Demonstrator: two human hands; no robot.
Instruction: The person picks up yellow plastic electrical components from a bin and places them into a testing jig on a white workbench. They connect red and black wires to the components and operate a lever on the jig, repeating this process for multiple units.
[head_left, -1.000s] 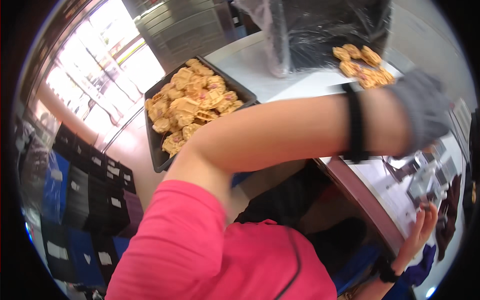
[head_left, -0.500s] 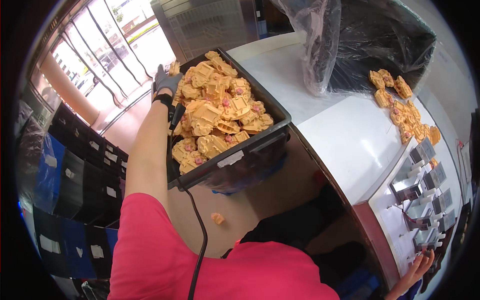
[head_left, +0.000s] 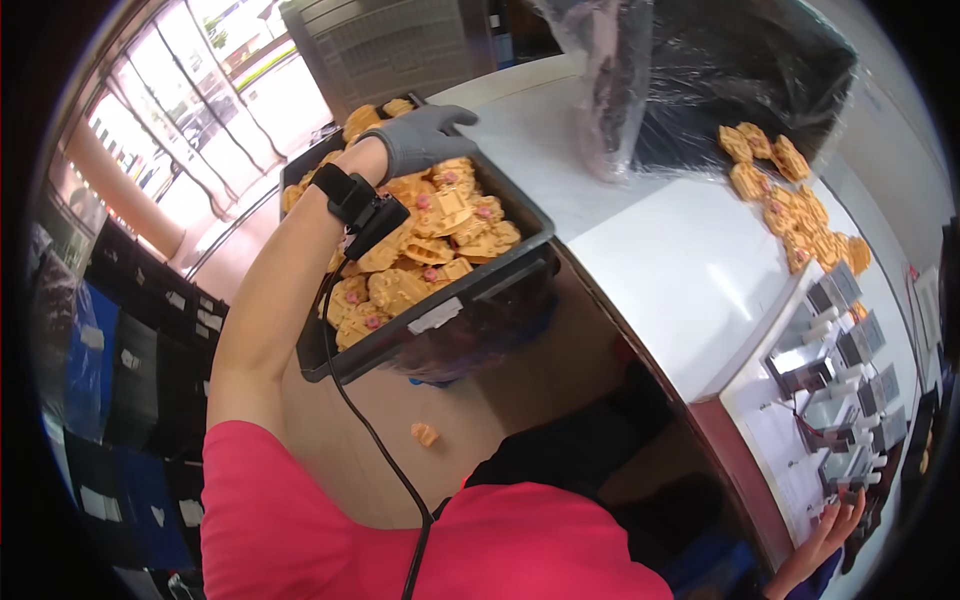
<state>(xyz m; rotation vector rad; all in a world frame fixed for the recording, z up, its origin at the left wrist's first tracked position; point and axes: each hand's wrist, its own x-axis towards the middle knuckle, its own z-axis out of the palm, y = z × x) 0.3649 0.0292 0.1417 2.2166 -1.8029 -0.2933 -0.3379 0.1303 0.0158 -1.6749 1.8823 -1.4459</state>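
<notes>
My left hand (head_left: 425, 142), in a grey glove, reaches over the far part of a black crate (head_left: 520, 240). Its fingers are stretched out and apart, and no part shows between them. Below and around it the crate is heaped with yellow-orange moulded parts (head_left: 400, 292), some bearing small pinkish pieces. Whether the underside of the glove touches the heap is hidden. A black strap with a small device (head_left: 365, 212) sits on my left wrist, with a cable running down from it. My right hand is not in view.
A co-worker's bare hand (head_left: 835, 525) touches a row of grey clamp fixtures (head_left: 850, 440) at lower right. More yellow-orange parts (head_left: 800, 225) lie on the white table (head_left: 660, 270) near a plastic-wrapped black bin (head_left: 720, 100). One small piece (head_left: 424, 434) lies on the floor.
My left hand has moved right, from the crate's far left edge to above the heap. The whole view has shifted slightly. The co-worker's hand stays at the fixtures.
</notes>
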